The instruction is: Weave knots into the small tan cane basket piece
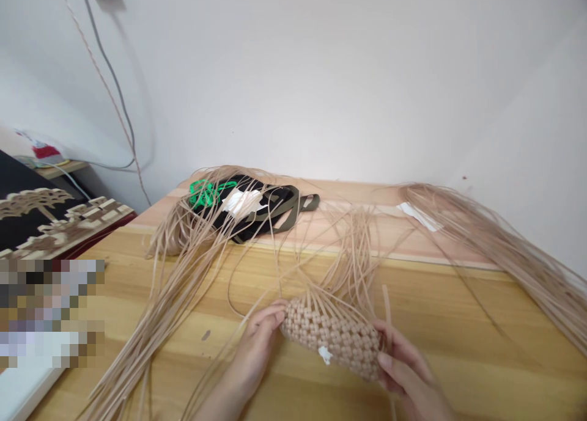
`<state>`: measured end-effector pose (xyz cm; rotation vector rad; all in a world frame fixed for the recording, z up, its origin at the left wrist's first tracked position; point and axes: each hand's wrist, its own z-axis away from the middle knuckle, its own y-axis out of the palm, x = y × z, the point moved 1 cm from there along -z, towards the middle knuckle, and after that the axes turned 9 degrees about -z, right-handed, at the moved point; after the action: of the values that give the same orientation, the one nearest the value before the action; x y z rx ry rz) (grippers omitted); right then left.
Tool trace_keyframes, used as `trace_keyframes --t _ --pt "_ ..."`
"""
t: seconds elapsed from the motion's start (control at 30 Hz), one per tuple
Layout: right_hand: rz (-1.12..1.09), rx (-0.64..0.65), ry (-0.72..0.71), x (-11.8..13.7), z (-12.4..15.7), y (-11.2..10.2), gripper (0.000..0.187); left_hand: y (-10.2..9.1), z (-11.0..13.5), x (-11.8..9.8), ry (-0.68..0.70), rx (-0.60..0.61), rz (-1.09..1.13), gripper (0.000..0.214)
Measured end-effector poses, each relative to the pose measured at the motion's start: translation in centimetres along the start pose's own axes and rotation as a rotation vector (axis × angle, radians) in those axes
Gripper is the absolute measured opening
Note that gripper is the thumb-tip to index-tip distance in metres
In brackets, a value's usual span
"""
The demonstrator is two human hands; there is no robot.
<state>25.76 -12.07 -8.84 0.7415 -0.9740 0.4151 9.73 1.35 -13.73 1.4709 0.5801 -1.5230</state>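
- The woven piece (332, 332) is above the near part of the bench (458, 372), a little right of its middle and well away from the far edge; whether its underside rests on the wood cannot be told.
- The left hand (263, 332) is nearly closed, thumb and fingers pinching the piece's left end at the upper corner.
- The right hand (403, 360) is curled around the right end, thumb on the near face, the other fingers partly hidden behind it.
- Judging by its thin, flat strands, the piece should be light, with a springy body that bends without going limp; the smooth strands may slide a little under the fingertips.
- Its knotted rows look the firmest place to grip, best at the two short ends; the loose strands (360, 256) would probably splay or kink if squeezed.
- The long axis runs between the hands, slanting across the bench: the left end lies farther back, the right end closer to the near side.
- The loose strands leave the upper border and fan toward the far edge, roughly crosswise to that axis.
- A white scrap (325, 355) sits at the lower border, on the side facing the person.
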Motion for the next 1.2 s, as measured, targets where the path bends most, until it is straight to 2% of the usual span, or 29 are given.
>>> trace_keyframes --t 0.1,0.23,0.4,0.5,0.73,1.2 --pt "0.049 -0.007 -0.026 0.1 0.1 0.2 0.044 0.1 0.1 -0.3 0.033 0.045 0.015 0.021" --pt "0.078 -0.022 -0.024 0.2 0.2 0.4 0.046 0.1 0.1 -0.3 0.042 0.056 0.000 0.022" --pt "0.088 0.021 -0.009 0.1 0.0 0.1 0.042 0.1 0.1 -0.4 0.023 0.051 -0.010 0.026" --pt "0.085 0.053 0.005 -0.3 -0.3 -0.5 0.032 0.2 0.2 -0.6 0.023 0.055 -0.011 0.028" --pt "0.054 -0.034 0.056 -1.1 -0.8 -1.6 0.024 0.1 0.2 -0.5 0.026 0.044 0.004 0.031" --pt "0.015 -0.114 -0.017 -0.2 0.0 -0.2 0.041 0.2 0.4 -0.7 0.044 0.070 -0.029 0.033"
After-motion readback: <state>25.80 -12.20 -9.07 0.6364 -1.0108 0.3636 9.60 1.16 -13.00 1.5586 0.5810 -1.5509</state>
